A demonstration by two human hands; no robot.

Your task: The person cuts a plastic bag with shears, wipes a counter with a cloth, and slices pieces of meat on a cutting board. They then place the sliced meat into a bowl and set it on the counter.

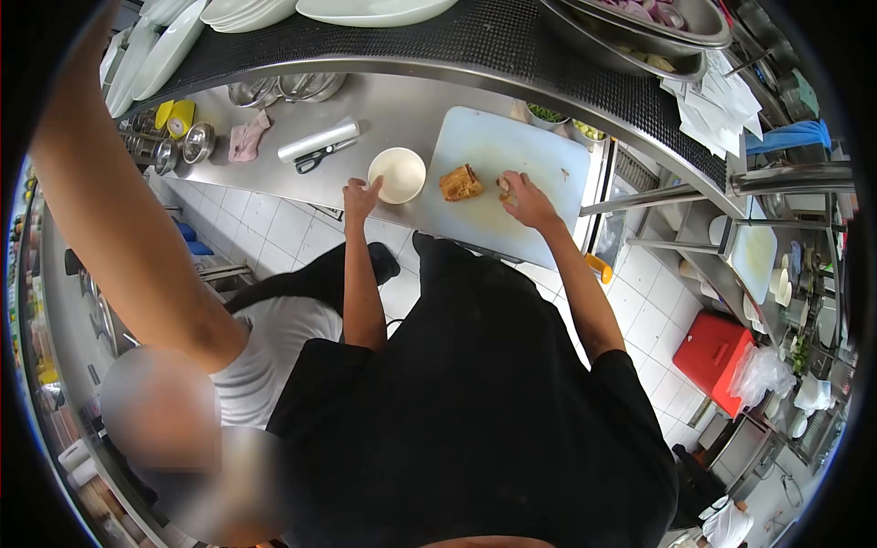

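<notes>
Two bare arms are reaching forward from a black shirt (pixel 475 411) toward a steel counter (pixel 402 110); a co-worker in a white top (pixel 265 365) is standing close on the left, with one arm (pixel 119 228) stretching up past the camera. The left hand (pixel 360 197) is resting at the counter's near edge, fingers loosely spread, just beside a white bowl (pixel 397 173); whether it is touching the rim I cannot tell. The right hand (pixel 527 199) is lying on a white board (pixel 521 146), fingers bunching together over a small piece (pixel 502 185) of browned food; a bigger chunk (pixel 460 183) is sitting near it on the board, between the hands. Farther off, scissors (pixel 315 158) and a wrap roll (pixel 320 139) are lying side by side, with a pink cloth (pixel 247 137) to their left; plates (pixel 164 46) are sitting on the shelf above.
</notes>
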